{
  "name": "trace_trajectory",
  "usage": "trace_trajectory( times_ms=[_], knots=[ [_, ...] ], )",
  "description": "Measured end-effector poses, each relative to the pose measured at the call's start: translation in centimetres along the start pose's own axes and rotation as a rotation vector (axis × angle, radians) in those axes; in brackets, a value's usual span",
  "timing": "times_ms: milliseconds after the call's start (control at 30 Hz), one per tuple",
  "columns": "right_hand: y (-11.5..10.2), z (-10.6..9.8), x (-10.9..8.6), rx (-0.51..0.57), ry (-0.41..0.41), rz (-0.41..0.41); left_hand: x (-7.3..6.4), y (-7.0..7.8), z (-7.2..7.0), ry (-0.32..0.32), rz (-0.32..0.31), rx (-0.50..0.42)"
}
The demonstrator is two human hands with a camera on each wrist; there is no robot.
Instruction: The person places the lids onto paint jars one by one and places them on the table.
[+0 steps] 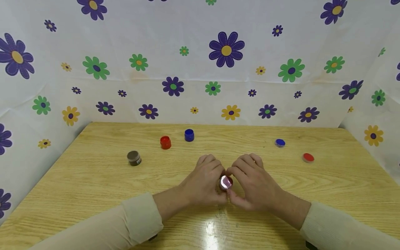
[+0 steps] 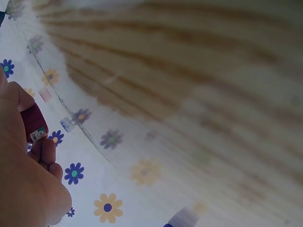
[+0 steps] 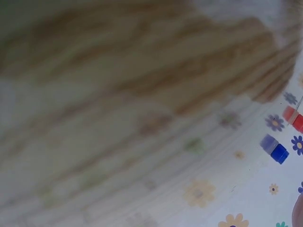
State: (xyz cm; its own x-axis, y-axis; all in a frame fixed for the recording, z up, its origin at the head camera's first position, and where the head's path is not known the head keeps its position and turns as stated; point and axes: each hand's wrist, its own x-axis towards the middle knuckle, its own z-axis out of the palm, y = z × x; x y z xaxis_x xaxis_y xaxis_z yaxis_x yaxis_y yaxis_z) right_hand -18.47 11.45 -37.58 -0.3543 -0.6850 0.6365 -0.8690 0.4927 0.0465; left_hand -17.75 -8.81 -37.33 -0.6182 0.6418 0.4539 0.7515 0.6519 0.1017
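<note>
Between the two hands, near the middle of the table, is a small maroon paint jar (image 1: 226,182) with a shiny, glaring top. My left hand (image 1: 204,184) grips it from the left side. From the right, the thumb and index finger of my right hand (image 1: 254,184) pinch the jar near its top. In the left wrist view, the maroon jar (image 2: 34,124) shows a small white and green label, partly covered by the left hand (image 2: 28,184). Only a sliver of the right hand (image 3: 298,215) appears in the right wrist view.
An uncapped red jar (image 1: 165,142) and blue jar (image 1: 189,135) stand at the back, with a dark jar (image 1: 134,158) to their left. A blue lid (image 1: 280,143) and a red lid (image 1: 308,158) lie back right. Flowered cloth surrounds the wooden table (image 1: 93,194).
</note>
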Motion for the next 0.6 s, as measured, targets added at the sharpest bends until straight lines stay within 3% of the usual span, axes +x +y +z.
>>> trace_trajectory(
  times_ms=[600],
  knots=[
    [0.09, 0.18, -0.1, -0.005, 0.041, 0.011, 0.0, 0.19, 0.24, 0.06, 0.003, 0.008]
  ],
)
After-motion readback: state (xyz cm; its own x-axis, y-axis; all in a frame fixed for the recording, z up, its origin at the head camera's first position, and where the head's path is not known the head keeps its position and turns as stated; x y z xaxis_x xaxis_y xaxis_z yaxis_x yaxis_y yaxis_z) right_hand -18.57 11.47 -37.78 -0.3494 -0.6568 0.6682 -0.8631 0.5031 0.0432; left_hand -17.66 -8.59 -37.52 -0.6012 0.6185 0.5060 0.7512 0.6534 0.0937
